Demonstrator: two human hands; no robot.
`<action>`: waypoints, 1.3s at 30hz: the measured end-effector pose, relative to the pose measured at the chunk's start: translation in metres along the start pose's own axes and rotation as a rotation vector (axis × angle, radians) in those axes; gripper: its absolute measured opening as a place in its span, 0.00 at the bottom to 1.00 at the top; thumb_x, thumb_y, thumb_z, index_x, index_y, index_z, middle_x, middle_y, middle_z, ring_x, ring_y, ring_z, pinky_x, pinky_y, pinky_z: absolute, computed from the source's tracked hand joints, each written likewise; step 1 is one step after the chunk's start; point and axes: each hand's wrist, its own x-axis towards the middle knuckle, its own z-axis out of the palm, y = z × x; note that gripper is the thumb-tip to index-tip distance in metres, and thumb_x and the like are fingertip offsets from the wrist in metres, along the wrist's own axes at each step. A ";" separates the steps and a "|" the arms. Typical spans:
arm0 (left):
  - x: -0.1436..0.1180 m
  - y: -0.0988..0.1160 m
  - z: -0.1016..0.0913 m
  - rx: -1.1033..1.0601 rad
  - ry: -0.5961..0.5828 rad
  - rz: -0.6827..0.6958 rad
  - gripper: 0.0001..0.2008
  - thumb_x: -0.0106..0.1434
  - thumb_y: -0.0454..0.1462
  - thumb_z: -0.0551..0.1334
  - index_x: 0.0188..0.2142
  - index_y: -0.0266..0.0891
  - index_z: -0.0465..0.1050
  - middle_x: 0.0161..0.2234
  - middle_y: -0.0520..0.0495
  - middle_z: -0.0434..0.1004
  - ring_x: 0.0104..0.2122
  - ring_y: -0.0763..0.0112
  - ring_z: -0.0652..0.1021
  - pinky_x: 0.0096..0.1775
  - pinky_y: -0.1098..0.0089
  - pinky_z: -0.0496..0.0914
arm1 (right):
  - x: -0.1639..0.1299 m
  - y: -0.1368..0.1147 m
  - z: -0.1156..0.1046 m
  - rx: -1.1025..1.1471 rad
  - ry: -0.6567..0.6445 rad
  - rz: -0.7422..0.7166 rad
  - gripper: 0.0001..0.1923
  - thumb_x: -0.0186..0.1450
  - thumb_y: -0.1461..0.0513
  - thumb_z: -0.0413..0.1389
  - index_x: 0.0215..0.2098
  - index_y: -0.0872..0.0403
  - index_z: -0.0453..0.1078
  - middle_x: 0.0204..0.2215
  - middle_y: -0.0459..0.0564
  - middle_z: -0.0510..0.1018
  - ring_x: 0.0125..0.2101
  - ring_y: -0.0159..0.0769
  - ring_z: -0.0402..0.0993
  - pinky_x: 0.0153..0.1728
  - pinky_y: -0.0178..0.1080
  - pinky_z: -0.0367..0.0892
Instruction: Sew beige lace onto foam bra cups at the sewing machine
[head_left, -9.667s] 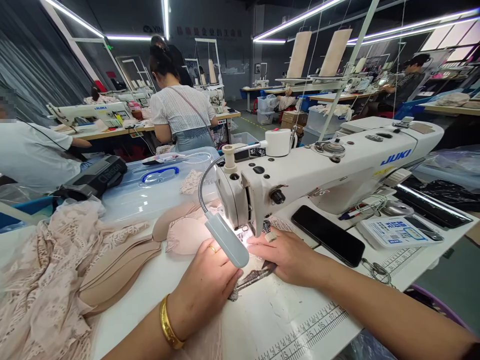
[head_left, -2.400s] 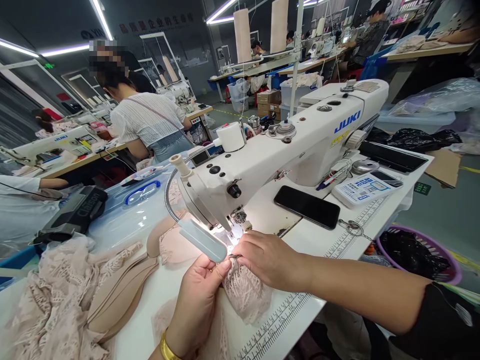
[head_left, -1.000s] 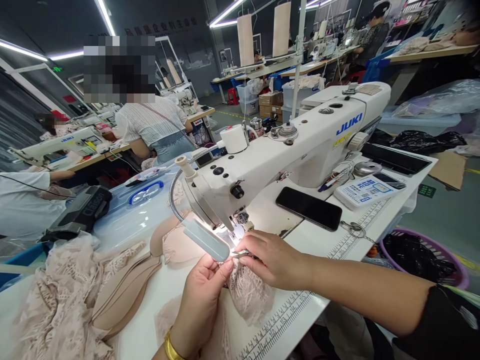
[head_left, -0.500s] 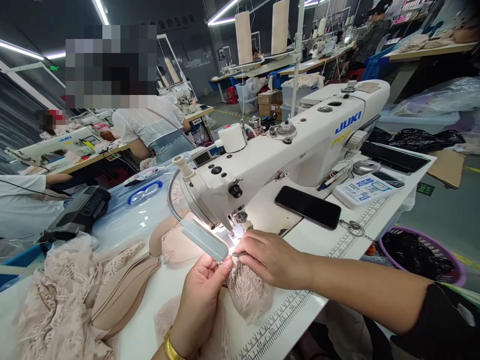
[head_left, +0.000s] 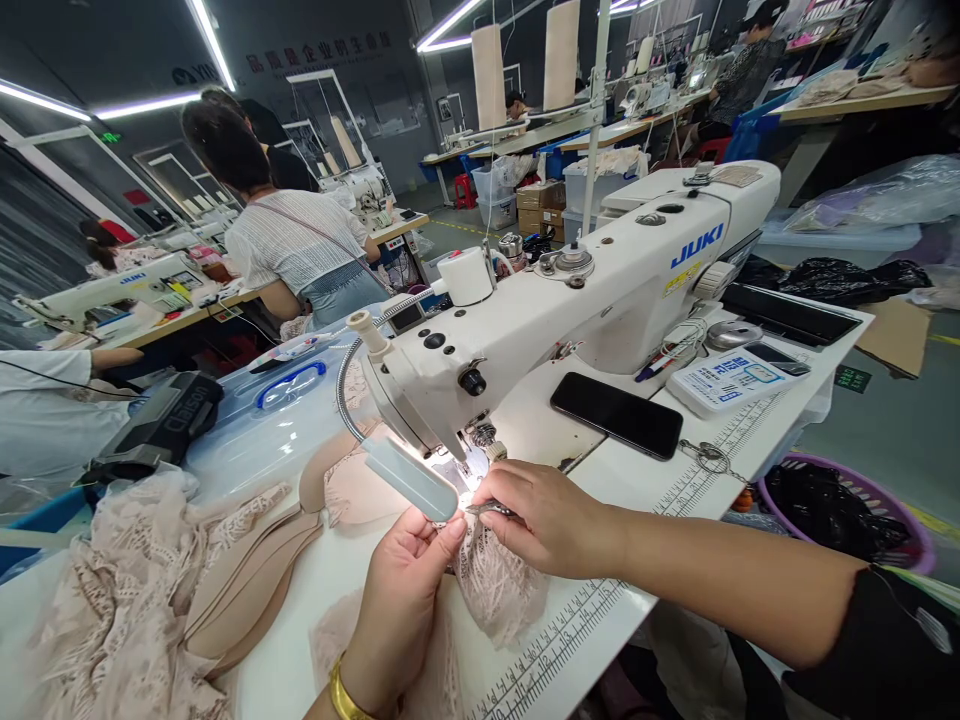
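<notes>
At the front of the white sewing machine (head_left: 525, 330), both my hands meet just below the lit needle area. My left hand (head_left: 405, 575), wearing a gold bracelet, pinches the edge of a light pink lace fabric (head_left: 499, 590) between thumb and fingers. In my right hand (head_left: 551, 520) is a small pair of metal thread snips (head_left: 499, 509), partly covered by the fingers, with the tip close to my left fingertips. The lace hangs bunched under both hands. A pale lamp head (head_left: 412, 480) on a flexible neck partly covers the spot above my left fingers.
Beige moulded cups (head_left: 247, 590) and a heap of lace pieces (head_left: 112, 600) lie on the left. A black phone (head_left: 616, 414), a white box (head_left: 731, 380) and a keychain (head_left: 705, 456) rest on the right. A purple basket (head_left: 919, 545) stands below; other people sit behind.
My right hand has turned slightly, and more of the snips shows between its fingers. My left hand and the lace stay almost where they were.
</notes>
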 end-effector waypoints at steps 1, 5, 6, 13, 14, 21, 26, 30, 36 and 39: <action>0.000 0.000 0.000 0.001 0.000 -0.003 0.17 0.60 0.48 0.73 0.41 0.38 0.80 0.38 0.45 0.81 0.36 0.64 0.76 0.38 0.68 0.72 | 0.000 0.000 0.000 0.001 -0.004 0.002 0.06 0.72 0.63 0.51 0.45 0.55 0.68 0.38 0.51 0.76 0.37 0.40 0.72 0.37 0.42 0.67; -0.001 -0.001 0.000 -0.007 -0.011 -0.005 0.17 0.61 0.47 0.72 0.43 0.39 0.80 0.41 0.44 0.81 0.39 0.62 0.77 0.42 0.66 0.73 | 0.000 0.000 0.000 0.000 -0.008 0.004 0.07 0.72 0.63 0.52 0.46 0.55 0.68 0.39 0.52 0.76 0.39 0.41 0.72 0.38 0.42 0.68; -0.001 -0.001 -0.001 -0.010 -0.015 -0.006 0.17 0.61 0.47 0.72 0.44 0.39 0.80 0.42 0.44 0.81 0.40 0.62 0.77 0.43 0.65 0.73 | 0.000 -0.001 0.000 0.001 -0.007 0.004 0.07 0.72 0.63 0.52 0.46 0.55 0.68 0.40 0.52 0.76 0.39 0.41 0.72 0.39 0.42 0.68; 0.000 -0.002 -0.001 0.023 0.005 0.000 0.16 0.60 0.48 0.73 0.38 0.38 0.78 0.34 0.47 0.78 0.36 0.66 0.75 0.38 0.69 0.71 | 0.000 0.000 0.001 -0.002 -0.017 -0.009 0.06 0.73 0.63 0.50 0.46 0.55 0.68 0.39 0.52 0.76 0.38 0.41 0.72 0.39 0.42 0.68; 0.000 -0.002 -0.001 0.029 0.007 0.002 0.16 0.60 0.48 0.72 0.37 0.38 0.78 0.33 0.48 0.77 0.35 0.66 0.74 0.37 0.70 0.70 | 0.000 0.001 0.001 -0.001 -0.016 -0.012 0.07 0.74 0.63 0.49 0.45 0.55 0.68 0.39 0.52 0.76 0.38 0.41 0.72 0.39 0.42 0.68; -0.005 0.000 0.000 -0.012 0.014 0.014 0.15 0.58 0.46 0.74 0.39 0.40 0.78 0.35 0.47 0.81 0.36 0.64 0.78 0.41 0.67 0.73 | 0.003 -0.003 -0.009 0.135 0.091 0.128 0.12 0.71 0.57 0.56 0.50 0.54 0.68 0.43 0.54 0.75 0.44 0.45 0.72 0.46 0.47 0.68; -0.004 0.001 0.001 -0.050 -0.001 0.024 0.16 0.57 0.46 0.75 0.40 0.41 0.78 0.39 0.45 0.83 0.42 0.59 0.80 0.43 0.66 0.73 | 0.008 -0.005 -0.013 0.349 -0.065 0.326 0.14 0.69 0.59 0.58 0.52 0.51 0.68 0.41 0.49 0.77 0.41 0.41 0.73 0.43 0.43 0.67; -0.002 0.001 -0.001 -0.070 0.003 0.027 0.20 0.61 0.44 0.73 0.50 0.42 0.76 0.45 0.43 0.83 0.45 0.58 0.80 0.45 0.64 0.74 | 0.010 -0.005 -0.014 0.464 -0.033 0.420 0.05 0.68 0.63 0.56 0.42 0.52 0.68 0.30 0.42 0.71 0.33 0.36 0.68 0.36 0.38 0.65; -0.003 0.002 -0.003 -0.078 0.004 0.054 0.23 0.63 0.43 0.71 0.56 0.43 0.72 0.48 0.43 0.82 0.48 0.58 0.80 0.51 0.61 0.73 | 0.009 -0.002 -0.013 0.444 0.002 0.417 0.04 0.67 0.64 0.56 0.38 0.51 0.65 0.30 0.42 0.70 0.31 0.34 0.66 0.33 0.36 0.63; -0.004 0.003 -0.001 -0.067 -0.009 0.072 0.23 0.63 0.43 0.72 0.55 0.43 0.73 0.50 0.42 0.81 0.50 0.57 0.79 0.53 0.61 0.72 | 0.009 -0.002 -0.011 0.435 0.007 0.397 0.04 0.67 0.64 0.56 0.39 0.51 0.64 0.30 0.42 0.71 0.31 0.34 0.66 0.33 0.36 0.64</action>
